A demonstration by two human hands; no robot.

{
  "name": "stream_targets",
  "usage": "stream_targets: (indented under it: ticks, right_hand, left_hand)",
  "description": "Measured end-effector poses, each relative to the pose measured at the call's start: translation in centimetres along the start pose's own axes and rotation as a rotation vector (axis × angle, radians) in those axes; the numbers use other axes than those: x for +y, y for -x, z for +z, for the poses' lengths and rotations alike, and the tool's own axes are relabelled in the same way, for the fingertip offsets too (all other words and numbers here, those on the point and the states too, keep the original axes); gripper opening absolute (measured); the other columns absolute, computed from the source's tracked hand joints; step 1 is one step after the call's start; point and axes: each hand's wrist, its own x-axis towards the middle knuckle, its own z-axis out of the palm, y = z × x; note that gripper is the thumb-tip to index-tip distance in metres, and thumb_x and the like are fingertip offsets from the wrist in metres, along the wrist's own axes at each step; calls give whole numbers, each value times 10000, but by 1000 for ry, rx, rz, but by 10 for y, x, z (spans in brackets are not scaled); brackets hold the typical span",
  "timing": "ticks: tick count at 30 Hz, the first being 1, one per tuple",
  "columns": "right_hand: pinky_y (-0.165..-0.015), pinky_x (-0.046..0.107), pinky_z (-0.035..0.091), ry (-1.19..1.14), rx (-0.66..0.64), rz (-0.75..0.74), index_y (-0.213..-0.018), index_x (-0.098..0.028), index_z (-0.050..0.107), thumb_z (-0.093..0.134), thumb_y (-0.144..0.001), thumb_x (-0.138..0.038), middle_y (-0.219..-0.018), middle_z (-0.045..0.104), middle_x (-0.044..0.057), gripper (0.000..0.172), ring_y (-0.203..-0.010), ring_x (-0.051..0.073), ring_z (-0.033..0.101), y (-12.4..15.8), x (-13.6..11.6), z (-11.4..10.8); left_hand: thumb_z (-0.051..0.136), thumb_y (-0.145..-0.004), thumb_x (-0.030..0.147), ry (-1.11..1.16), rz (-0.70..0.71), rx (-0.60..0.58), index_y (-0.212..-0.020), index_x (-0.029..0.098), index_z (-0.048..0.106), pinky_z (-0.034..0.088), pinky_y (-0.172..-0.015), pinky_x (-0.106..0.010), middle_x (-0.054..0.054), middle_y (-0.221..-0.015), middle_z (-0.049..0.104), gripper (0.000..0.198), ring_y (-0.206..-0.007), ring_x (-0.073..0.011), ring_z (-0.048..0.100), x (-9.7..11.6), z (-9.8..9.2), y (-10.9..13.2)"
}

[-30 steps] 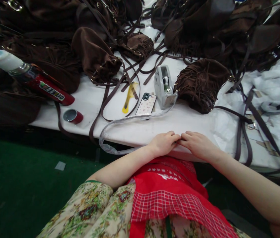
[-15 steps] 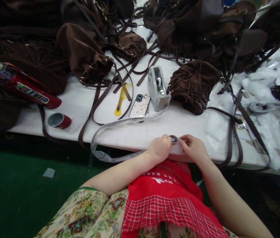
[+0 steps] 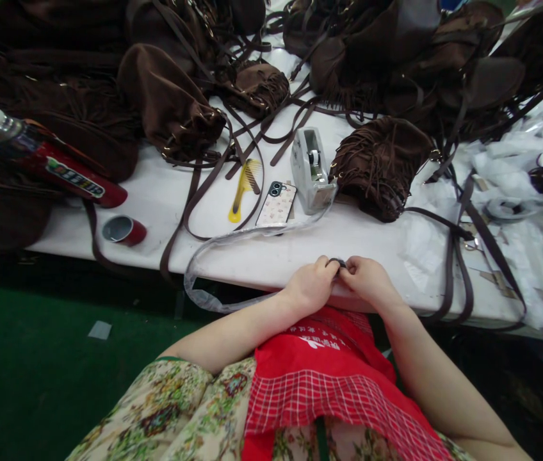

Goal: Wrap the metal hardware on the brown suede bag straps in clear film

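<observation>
At the table's front edge, my left hand [image 3: 314,283] is closed around a small dark strap end [image 3: 337,262] that curves up between my hands. My right hand [image 3: 365,279] pinches the same piece from the other side, its thumb and fingertips almost against the left ones. From behind my left forearm, a strap wrapped in clear plastic [image 3: 196,296] hangs past the edge and loops back over the table toward a grey tape dispenser [image 3: 310,176]. Whether it joins the dark piece is hidden by my left hand.
A phone [image 3: 276,203] and a yellow comb [image 3: 241,192] lie left of the dispenser. Further left are a red cup [image 3: 133,232] on its side and a red flask [image 3: 74,171]. Brown fringed bags [image 3: 381,163] surround the back; white wrapping [image 3: 531,256] is heaped at right.
My right hand has drawn closer to my left, and its fingers now cover more of the dark piece. The whole view has shifted slightly; the table items stay in place.
</observation>
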Motion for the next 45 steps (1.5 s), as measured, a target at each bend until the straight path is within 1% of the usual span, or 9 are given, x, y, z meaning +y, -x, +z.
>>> stream_targets:
  ticks: [4,8,16,23,28,31,34,41,45]
  right_hand:
    - [-528,279,280,197,4,-138,-719,-192,620,510,-828,-325,-696,667,59,204,-613,172,573,-2,-11,-13]
    - [-613,277,344,262,41,-299,-841,-203,664,483,-873,-272,-843,693,58,197,-754,189,617,-4,-21,-17]
    - [-653,269,409,165,116,-175,-1105,-238,667,430,-928,-258,-946,679,57,296,-794,180,629,2,-30,1]
    - [-715,255,433,102,21,-477,-1091,-245,680,450,-920,-266,-934,682,50,288,-822,175,635,-15,-15,-9]
    - [-665,266,436,-190,140,-180,-980,-181,662,499,-882,-375,-785,695,48,272,-718,184,633,-12,-12,4]
    - [-606,269,397,-173,146,-38,-967,-184,614,495,-866,-330,-718,681,40,214,-663,189,622,-3,-21,15]
    - [-583,269,363,-90,128,-32,-971,-193,579,489,-850,-272,-739,680,44,169,-661,192,615,0,-29,16]
    - [-603,263,351,184,-46,-343,-998,-225,598,436,-891,-257,-829,710,45,197,-722,189,635,-11,-28,-9]
    - [-708,255,392,151,-128,-557,-1006,-246,635,434,-897,-234,-955,712,36,230,-841,180,641,-20,-26,-17]
  left_hand:
    - [344,-949,180,-64,23,-52,-1087,187,527,521,-662,-287,-61,-999,579,230,-761,-174,637,-8,-11,6]
    - [343,-957,193,-10,-6,-27,-1004,142,557,525,-749,-305,-68,-925,613,225,-815,-186,637,-13,-6,0]
    - [402,-952,281,27,-74,10,-1086,153,538,528,-734,-300,-68,-970,612,230,-817,-185,642,-12,-4,1]
    - [375,-956,229,-78,-56,11,-1091,162,526,527,-683,-307,-64,-972,604,213,-782,-193,645,-17,-4,12]
    - [354,-958,194,-48,-103,57,-991,151,541,527,-698,-303,-63,-905,616,195,-780,-193,642,-13,7,7]
    - [358,-948,168,-21,-91,52,-1003,158,533,527,-702,-300,-57,-914,611,184,-784,-188,638,-11,6,5]
    - [363,-947,174,-16,-79,21,-1046,163,516,526,-728,-302,-55,-961,598,182,-803,-179,634,-12,0,8]
    - [372,-963,287,-110,-107,-34,-1150,215,488,525,-654,-296,-58,-1010,552,232,-798,-185,632,-19,-15,27]
    - [330,-965,194,-127,-35,-55,-1090,183,525,527,-705,-303,-61,-978,568,232,-826,-181,626,-20,-16,29]
